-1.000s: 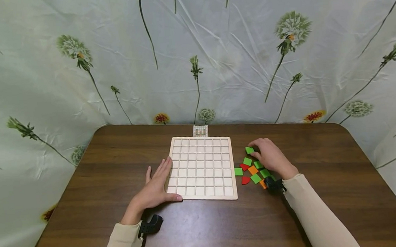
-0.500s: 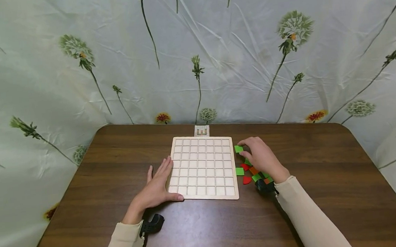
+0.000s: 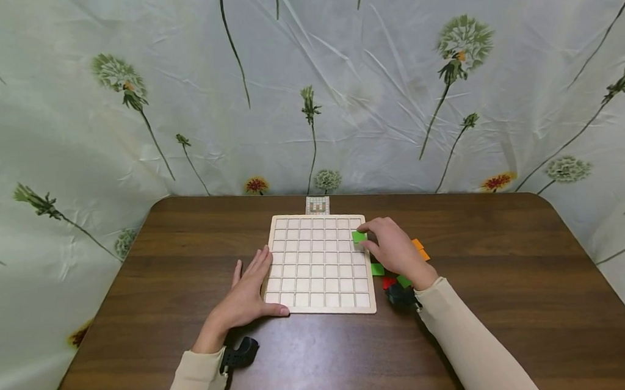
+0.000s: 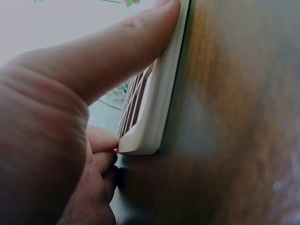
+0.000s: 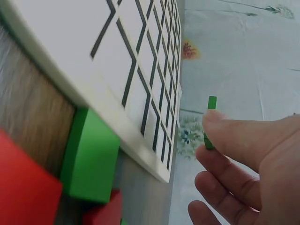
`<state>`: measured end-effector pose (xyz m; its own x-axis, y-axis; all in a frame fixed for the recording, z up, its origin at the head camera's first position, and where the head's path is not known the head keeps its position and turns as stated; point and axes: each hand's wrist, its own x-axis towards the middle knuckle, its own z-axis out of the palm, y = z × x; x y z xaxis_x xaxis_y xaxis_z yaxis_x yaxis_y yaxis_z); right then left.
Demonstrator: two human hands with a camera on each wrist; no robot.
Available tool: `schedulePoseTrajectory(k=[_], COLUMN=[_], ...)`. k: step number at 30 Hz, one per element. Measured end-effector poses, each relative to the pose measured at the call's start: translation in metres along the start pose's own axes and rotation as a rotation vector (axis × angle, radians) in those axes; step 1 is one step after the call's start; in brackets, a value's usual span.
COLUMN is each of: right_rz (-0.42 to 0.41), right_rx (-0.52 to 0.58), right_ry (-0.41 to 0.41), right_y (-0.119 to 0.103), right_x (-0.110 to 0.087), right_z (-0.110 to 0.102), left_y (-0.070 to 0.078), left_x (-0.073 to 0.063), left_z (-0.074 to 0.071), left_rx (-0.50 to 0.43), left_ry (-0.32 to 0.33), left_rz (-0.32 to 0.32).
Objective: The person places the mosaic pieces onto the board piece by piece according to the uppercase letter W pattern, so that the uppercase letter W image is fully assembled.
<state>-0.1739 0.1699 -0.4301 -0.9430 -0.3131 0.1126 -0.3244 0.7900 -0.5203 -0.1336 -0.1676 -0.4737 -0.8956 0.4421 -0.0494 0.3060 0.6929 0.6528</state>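
My right hand (image 3: 396, 246) pinches a green square tile (image 3: 358, 237) between thumb and fingers. It is above the right side of the pale wooden grid board (image 3: 317, 312), near the upper corner. The right wrist view shows that green tile edge-on, raised above the board's surface. Along the board's left edge lies my left hand (image 3: 243, 298), fingers spread and fairly straight. Its thumb (image 4: 126, 44) reaches over the near edge, while the fingertips touch the left side.
Beside the board's right edge lie another green tile (image 3: 377, 269), a red piece (image 3: 388, 282) and orange tiles (image 3: 420, 249), partly hidden by my right hand and wrist. A small card with a grid pattern (image 3: 317, 205) lies behind the board on the brown table (image 3: 210, 227).
My right hand has carried the green tile left from the loose pieces to over the board's right side. Orange tiles now show behind the hand. The left hand has stayed in place.
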Motion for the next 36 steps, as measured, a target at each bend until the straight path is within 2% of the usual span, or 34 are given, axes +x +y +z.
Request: schedulePoseTrajectory(k=[6,22,36], right_rz=[0.005,0.042,0.082], right_rx=[0.024,-0.055,-0.056], right_ry=[-0.032,-0.085,-0.062], right_y=[-0.008,-0.019,-0.023], right_x=[0.002,0.015,0.019], right_z=[0.005,0.023,0.025], left_y=[0.000,-0.002,-0.001], left_x=[0.000,-0.003,0.000], left_z=[0.001,0.002,0.002], left_rx=[-0.007,-0.001,-0.009], left_ry=[0.001,0.009,0.010], left_rz=[0.010,0.007,0.011])
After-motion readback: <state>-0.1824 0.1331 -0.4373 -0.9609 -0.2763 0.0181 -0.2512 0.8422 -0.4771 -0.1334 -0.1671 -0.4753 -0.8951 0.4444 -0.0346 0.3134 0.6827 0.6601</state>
